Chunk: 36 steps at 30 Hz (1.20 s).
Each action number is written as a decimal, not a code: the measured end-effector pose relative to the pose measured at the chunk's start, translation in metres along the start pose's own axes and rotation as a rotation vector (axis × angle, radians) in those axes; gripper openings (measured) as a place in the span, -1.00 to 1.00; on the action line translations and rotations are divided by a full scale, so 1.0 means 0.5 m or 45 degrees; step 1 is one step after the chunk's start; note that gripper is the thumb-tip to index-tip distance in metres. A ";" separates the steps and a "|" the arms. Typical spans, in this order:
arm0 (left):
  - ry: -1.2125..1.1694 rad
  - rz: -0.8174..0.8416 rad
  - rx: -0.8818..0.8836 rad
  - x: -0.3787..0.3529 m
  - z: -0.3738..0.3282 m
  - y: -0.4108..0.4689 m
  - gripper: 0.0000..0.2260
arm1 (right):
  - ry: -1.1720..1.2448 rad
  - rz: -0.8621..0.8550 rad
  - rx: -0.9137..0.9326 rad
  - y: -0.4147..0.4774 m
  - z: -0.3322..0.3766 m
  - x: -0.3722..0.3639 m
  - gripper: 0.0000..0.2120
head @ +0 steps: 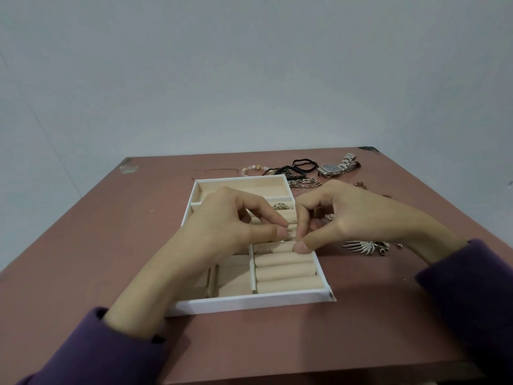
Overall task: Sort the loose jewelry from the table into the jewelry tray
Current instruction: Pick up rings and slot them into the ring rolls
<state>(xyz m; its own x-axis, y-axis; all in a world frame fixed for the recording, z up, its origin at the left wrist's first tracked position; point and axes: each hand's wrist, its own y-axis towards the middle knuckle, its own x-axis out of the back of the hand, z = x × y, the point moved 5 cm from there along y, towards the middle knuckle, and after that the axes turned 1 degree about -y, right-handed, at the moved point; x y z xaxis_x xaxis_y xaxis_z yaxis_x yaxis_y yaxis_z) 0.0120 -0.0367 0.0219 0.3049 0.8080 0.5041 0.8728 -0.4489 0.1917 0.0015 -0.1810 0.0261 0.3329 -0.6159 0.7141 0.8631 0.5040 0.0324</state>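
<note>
A white jewelry tray (249, 301) with beige lining sits in the middle of the reddish-brown table. My left hand (230, 223) and my right hand (341, 215) meet over its ring-roll section. Both pinch a thin ring (290, 235) between thumb and fingers, right above the rolls. A gold ring (281, 206) sits in a roll slot further back. Loose jewelry lies beyond and right of the tray: black cord bracelets (302, 165), a beaded bracelet (254, 168), a pile of rings and chain (304, 184), a silver wristwatch (337, 166) and a silver leaf brooch (366, 247).
The table (116, 232) ends at a pale wall behind. The tray's long back compartment (249, 187) holds nothing visible. Purple sleeves cover both forearms at the bottom corners. The table's near edge runs along the bottom of the view.
</note>
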 end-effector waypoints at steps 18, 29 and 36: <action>-0.013 -0.006 -0.003 0.006 -0.003 -0.006 -0.94 | -0.007 0.083 0.069 0.003 -0.014 -0.002 -0.95; 0.204 -0.023 -0.069 -0.006 -0.010 -0.012 -0.92 | 0.394 -0.674 -0.018 0.008 -0.055 0.075 -0.94; 0.500 -0.011 -0.192 -0.018 -0.026 -0.025 -0.92 | 0.364 -0.650 -0.043 0.015 -0.061 0.068 -0.91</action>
<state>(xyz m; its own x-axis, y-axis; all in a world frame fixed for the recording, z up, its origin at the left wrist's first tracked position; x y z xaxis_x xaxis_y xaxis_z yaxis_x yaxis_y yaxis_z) -0.0068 -0.0433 0.0258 0.1036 0.6185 0.7790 0.8004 -0.5167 0.3038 0.0308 -0.2166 0.0295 -0.0432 -0.9171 0.3963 0.9511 0.0837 0.2974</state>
